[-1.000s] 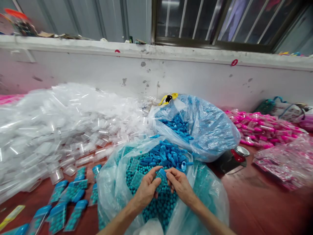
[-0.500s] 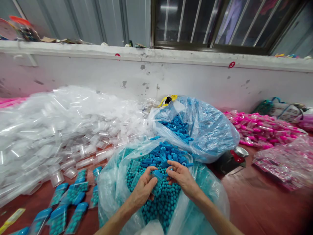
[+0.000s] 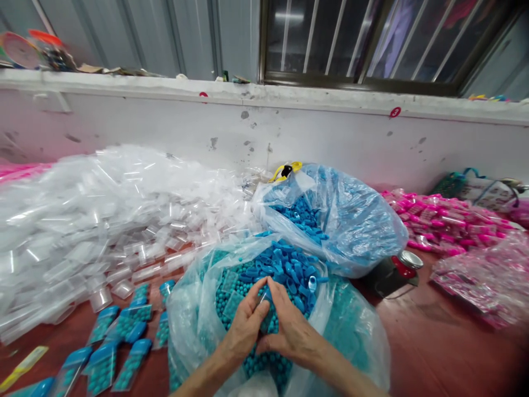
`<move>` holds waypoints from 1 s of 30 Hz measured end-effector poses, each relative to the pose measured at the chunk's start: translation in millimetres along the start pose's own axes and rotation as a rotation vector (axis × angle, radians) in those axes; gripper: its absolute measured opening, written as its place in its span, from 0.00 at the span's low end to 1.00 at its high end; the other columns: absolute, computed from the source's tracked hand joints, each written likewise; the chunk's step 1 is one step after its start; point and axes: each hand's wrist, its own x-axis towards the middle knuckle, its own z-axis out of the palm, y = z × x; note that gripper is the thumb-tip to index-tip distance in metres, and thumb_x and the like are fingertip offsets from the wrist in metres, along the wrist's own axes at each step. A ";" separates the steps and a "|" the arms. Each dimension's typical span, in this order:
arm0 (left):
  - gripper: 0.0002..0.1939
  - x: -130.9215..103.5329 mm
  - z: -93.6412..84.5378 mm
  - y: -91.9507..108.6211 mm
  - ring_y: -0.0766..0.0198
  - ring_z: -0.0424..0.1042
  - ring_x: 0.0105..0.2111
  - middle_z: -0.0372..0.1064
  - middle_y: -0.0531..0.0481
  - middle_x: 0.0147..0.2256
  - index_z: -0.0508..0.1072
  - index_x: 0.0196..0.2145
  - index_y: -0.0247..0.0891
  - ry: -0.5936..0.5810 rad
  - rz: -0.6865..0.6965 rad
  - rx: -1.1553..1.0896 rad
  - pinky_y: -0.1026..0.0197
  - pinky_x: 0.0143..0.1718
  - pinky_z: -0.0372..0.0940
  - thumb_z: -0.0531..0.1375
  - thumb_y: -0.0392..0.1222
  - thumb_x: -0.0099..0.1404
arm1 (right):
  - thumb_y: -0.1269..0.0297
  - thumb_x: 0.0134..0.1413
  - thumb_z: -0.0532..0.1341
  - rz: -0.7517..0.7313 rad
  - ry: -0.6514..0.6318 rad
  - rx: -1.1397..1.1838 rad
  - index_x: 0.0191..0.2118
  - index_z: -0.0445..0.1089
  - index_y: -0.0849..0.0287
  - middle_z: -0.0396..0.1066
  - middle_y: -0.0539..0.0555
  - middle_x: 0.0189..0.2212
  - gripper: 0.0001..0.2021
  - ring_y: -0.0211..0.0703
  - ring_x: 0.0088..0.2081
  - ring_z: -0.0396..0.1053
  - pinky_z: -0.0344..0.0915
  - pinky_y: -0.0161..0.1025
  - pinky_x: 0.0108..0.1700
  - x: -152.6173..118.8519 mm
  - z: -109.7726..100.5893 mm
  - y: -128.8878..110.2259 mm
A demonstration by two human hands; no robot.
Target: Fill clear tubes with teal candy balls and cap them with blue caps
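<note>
Above an open bag of teal beads (image 3: 273, 361), my left hand (image 3: 243, 325) is closed around a small clear container with a blue cap (image 3: 265, 298), mostly hidden by the fingers. My right hand (image 3: 287, 328) presses against the same container from the right, its fingertips meeting those of my left hand. Blue caps (image 3: 285, 264) lie on the beads just beyond both hands. To the left, several filled containers with blue caps (image 3: 101, 366) rest on the red surface.
Clear empty containers (image 3: 103, 220) form a large pile at left. Behind the beads sits a blue plastic bag (image 3: 351, 215) of caps. A dark can (image 3: 392, 275), pink items (image 3: 454, 220) and a pink-tinted plastic bag (image 3: 487, 281) are at right. A yellow tool (image 3: 25, 366) lies at lower left.
My right hand has moved left and down onto the container, closing the gap between the hands. The view has shifted slightly.
</note>
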 end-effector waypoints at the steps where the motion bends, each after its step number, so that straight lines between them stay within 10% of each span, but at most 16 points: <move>1: 0.26 0.2 -0.2 0.0 0.61 0.66 0.40 0.67 0.48 0.37 0.58 0.53 0.36 -0.009 0.012 -0.012 0.60 0.44 0.59 0.55 0.46 0.57 | 0.62 0.30 0.68 0.012 0.006 -0.037 0.62 0.34 0.64 0.43 0.65 0.59 0.55 0.55 0.59 0.43 0.50 0.50 0.56 -0.5 2.3 -0.9; 7: 0.20 0.1 3.8 0.8 0.62 0.66 0.36 0.68 0.51 0.36 0.62 0.47 0.36 -0.053 -0.007 0.012 0.62 0.40 0.60 0.56 0.44 0.57 | 0.66 0.37 0.59 -0.048 0.082 -0.224 0.62 0.34 0.66 0.56 0.67 0.50 0.46 0.56 0.47 0.62 0.63 0.48 0.43 -3.9 5.5 -8.9; 16: 0.05 -6.0 18.4 -0.2 0.65 0.62 0.33 0.62 0.54 0.29 0.63 0.33 0.38 0.104 0.069 0.034 0.64 0.38 0.60 0.54 0.40 0.58 | 0.58 0.39 0.60 -0.125 0.056 -0.326 0.62 0.36 0.64 0.56 0.67 0.50 0.45 0.59 0.48 0.61 0.63 0.50 0.41 -8.2 9.8 -5.2; 30: 0.22 -9.8 -21.0 0.7 0.75 0.56 0.14 0.56 0.60 0.23 0.56 0.44 0.39 0.032 -0.096 -0.028 0.69 0.14 0.54 0.56 0.51 0.55 | 0.60 0.37 0.67 -0.019 -0.071 0.198 0.62 0.32 0.53 0.49 0.61 0.58 0.51 0.45 0.40 0.66 0.65 0.42 0.39 -6.5 3.9 1.0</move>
